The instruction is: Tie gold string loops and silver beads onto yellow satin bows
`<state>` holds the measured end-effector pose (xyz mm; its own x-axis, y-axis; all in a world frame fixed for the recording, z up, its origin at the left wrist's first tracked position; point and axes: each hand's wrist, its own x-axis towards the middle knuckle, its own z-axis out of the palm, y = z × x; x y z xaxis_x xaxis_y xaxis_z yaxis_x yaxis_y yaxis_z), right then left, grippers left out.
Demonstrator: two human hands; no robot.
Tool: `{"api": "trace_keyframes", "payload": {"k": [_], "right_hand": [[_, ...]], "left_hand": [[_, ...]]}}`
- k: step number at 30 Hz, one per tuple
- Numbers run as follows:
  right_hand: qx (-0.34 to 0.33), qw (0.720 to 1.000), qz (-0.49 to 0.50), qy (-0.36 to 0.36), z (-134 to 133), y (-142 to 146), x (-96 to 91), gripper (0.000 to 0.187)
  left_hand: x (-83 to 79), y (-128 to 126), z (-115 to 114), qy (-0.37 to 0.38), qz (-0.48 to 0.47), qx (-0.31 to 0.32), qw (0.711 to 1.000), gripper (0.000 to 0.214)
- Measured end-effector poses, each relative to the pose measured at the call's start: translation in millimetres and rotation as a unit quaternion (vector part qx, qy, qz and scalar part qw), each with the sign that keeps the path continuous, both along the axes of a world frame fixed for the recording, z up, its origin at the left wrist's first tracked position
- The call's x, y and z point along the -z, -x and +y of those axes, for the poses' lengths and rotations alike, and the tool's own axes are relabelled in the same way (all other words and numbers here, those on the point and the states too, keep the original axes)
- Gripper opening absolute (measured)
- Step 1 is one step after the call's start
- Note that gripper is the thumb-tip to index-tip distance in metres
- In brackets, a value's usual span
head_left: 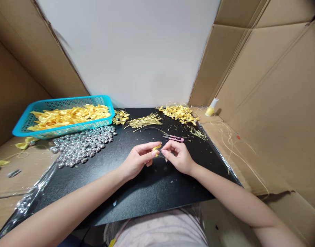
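Over the black work surface, my left hand (143, 156) is closed, with a yellow ribbon bow (156, 149) pinched between thumb and fingers. My right hand (177, 157) is closed close beside it, pinching a thin cord (161, 156) that runs to the bow. A small shiny piece (166, 160) shows under the right fingertips, too small to name. Just beyond the hands lie pink-handled thread snips (174, 138). Behind them is a bundle of gold cord pieces (145, 121).
A blue plastic basket (23, 127) of yellow ribbon bows stands at the left. In front of it spreads a pile of shiny silver balls (82, 145). Finished-looking bows with cords (180, 114) lie at the back right, near cord scraps (198, 133) and a white cone (212, 106). Cardboard walls surround the surface.
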<state>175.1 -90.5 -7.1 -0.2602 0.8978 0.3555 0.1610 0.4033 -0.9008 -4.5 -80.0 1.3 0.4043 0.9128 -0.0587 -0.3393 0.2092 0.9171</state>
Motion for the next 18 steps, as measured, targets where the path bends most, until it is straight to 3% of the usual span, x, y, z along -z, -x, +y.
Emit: {"api": "trace_keyframes", "payload": {"k": [18], "right_hand": [[-0.01,1.0,-0.013,-0.026,-0.9,-1.9,-5.8,0.014]], "left_hand": [[1.5,1.7,0.1,-0.057,0.017,0.024,0.998,0.031]]}}
